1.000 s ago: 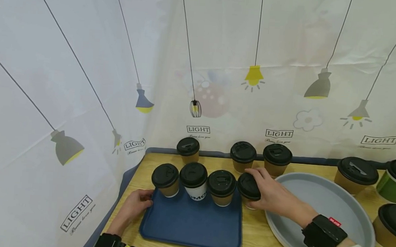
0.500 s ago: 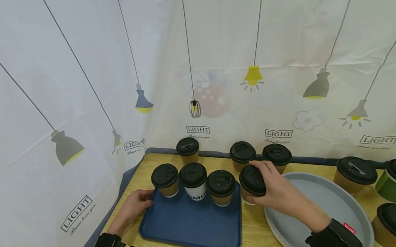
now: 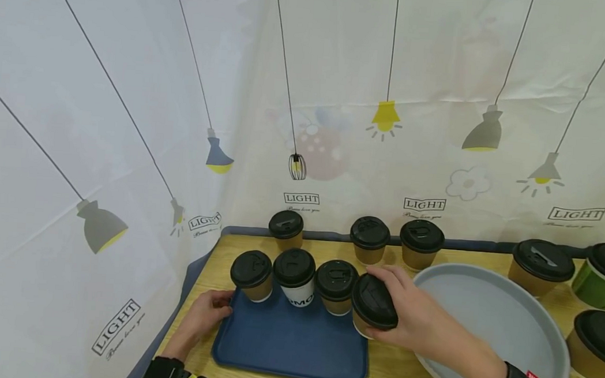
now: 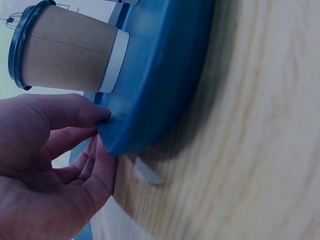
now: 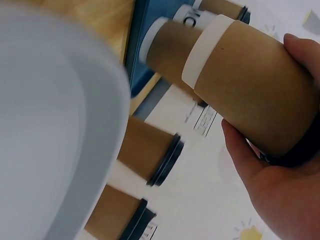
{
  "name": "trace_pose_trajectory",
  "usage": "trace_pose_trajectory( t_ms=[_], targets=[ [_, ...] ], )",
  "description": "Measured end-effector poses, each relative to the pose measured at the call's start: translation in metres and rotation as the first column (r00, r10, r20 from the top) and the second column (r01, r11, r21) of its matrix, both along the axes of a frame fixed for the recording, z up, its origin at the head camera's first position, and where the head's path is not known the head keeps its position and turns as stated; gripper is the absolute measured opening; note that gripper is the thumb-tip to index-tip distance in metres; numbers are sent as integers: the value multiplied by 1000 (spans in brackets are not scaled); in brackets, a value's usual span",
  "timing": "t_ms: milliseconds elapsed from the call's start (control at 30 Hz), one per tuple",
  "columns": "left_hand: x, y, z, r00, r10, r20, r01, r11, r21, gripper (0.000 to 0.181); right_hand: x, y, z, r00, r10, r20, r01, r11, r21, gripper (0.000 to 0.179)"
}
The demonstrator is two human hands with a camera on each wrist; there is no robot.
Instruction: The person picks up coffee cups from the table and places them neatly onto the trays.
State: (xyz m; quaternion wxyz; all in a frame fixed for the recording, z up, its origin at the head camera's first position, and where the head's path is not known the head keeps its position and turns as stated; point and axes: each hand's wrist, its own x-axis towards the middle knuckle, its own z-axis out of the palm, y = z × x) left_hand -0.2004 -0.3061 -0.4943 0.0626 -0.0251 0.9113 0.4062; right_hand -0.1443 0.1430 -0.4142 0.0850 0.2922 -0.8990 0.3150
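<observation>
My right hand point(image 3: 414, 311) grips a brown paper coffee cup point(image 5: 255, 85) with a black lid, held at the right edge of the blue tray point(image 3: 293, 344). In the right wrist view its white base hangs in the air, fingers and thumb around the sides. With thumb and fingers, my left hand point(image 3: 206, 316) pinches the tray's left rim, clearly seen in the left wrist view point(image 4: 65, 160). Along the tray's far side stand a brown cup point(image 3: 261, 293), a white cup with black lettering point(image 3: 298, 293) and another brown cup point(image 3: 338, 307), all lidded.
A round grey tray point(image 3: 468, 286) lies right of the blue one, under my right forearm. Behind stand lidded brown cups, one at the left point(image 3: 286, 243) and two nearer the middle point(image 3: 368, 255). More cups, including a green one point(image 3: 600, 285), stand at the right. A printed cloth hangs behind.
The right hand first lifted the cup beside the blue tray, then brought it nearer and slightly left, over the tray's right edge. My left hand has stayed on the rim.
</observation>
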Motion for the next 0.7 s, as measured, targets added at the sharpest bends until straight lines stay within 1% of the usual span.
trace_pose_trajectory(
  t_ms=[167, 233, 467, 567, 700],
  targets=[
    [1, 0, 2, 1000, -1, 8, 1, 1000, 8, 42, 10, -18, -9, 996, 49, -73, -50, 999, -18, 99],
    [1, 0, 2, 1000, 0, 7, 0, 1000, 2, 42, 13, -26, -13, 994, 64, -84, -65, 998, -13, 98],
    [0, -1, 1, 1000, -2, 2, 2, 1000, -1, 42, 19, -48, -27, 993, 110, -53, -108, 994, 31, 93],
    [0, -1, 1, 1000, -6, -3, 6, 1000, -3, 42, 20, -55, -32, 993, 110, -49, -107, 992, 66, 93],
    [0, -2, 1, 1000, -11, -8, 11, 1000, -7, 42, 20, -60, -35, 995, 101, -10, -99, 988, 116, 93]
  ],
)
